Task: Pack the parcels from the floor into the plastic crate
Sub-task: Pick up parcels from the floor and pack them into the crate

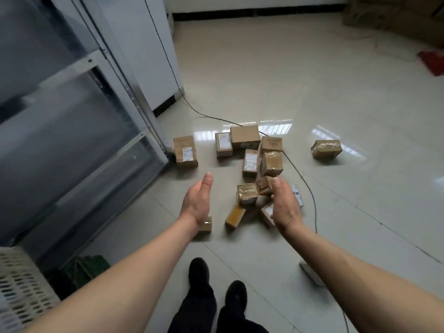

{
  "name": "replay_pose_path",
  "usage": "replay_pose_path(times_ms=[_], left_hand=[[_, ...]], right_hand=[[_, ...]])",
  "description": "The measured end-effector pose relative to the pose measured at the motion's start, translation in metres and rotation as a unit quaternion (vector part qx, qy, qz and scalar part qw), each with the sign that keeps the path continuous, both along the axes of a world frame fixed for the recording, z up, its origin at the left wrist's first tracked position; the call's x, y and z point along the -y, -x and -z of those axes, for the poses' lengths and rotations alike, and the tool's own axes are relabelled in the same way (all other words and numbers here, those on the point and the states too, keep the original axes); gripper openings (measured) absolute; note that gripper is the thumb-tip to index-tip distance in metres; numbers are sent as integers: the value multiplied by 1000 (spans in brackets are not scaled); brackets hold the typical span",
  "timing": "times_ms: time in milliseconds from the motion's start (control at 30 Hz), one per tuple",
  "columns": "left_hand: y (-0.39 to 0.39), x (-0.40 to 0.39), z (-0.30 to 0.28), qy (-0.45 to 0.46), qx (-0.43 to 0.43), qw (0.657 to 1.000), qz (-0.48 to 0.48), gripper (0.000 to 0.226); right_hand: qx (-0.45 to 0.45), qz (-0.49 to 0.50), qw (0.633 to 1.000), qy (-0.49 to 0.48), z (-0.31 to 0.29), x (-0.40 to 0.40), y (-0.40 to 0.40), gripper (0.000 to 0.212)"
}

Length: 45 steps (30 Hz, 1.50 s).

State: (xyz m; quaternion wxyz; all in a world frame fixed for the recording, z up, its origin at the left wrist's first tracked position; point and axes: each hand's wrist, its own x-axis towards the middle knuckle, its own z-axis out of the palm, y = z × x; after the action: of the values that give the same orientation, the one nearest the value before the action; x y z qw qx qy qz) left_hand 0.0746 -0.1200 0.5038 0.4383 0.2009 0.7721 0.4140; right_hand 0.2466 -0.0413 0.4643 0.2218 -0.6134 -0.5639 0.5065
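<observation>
Several brown cardboard parcels lie scattered on the tiled floor ahead of me, the largest box (245, 136) at the back of the cluster and a small taped cube (247, 193) nearest my hands. One parcel (326, 149) lies apart to the right, another (185, 151) to the left. My left hand (197, 200) and my right hand (286, 203) reach forward above the floor, palms facing each other, fingers straight, holding nothing. The white plastic crate (19, 282) shows at the lower left edge.
A metal shelving rack (79, 121) stands on the left. A black cable (300, 176) runs across the floor past the parcels. My black shoes (216, 284) stand below the hands. A green bag (89, 267) sits by the crate, a red item (432, 61) lies far right.
</observation>
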Motion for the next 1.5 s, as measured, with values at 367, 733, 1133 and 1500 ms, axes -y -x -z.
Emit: replay_pose_path(times_ms=[367,733,1133,1500], left_hand=[[-22,-118,44,22,55,995,79,61],[-42,-192,123,112,62,986,103,35],[-138,-227,337,239,68,966,65,49],[-175,-245,592,319,179,931,-13,57]], right_hand=[[36,97,994,41,33,-88,-41,106],[56,112,986,115,100,-170,-66,73],[154,-16,974,166,306,-239,-151,35],[202,-22,953,223,554,-254,-179,86]])
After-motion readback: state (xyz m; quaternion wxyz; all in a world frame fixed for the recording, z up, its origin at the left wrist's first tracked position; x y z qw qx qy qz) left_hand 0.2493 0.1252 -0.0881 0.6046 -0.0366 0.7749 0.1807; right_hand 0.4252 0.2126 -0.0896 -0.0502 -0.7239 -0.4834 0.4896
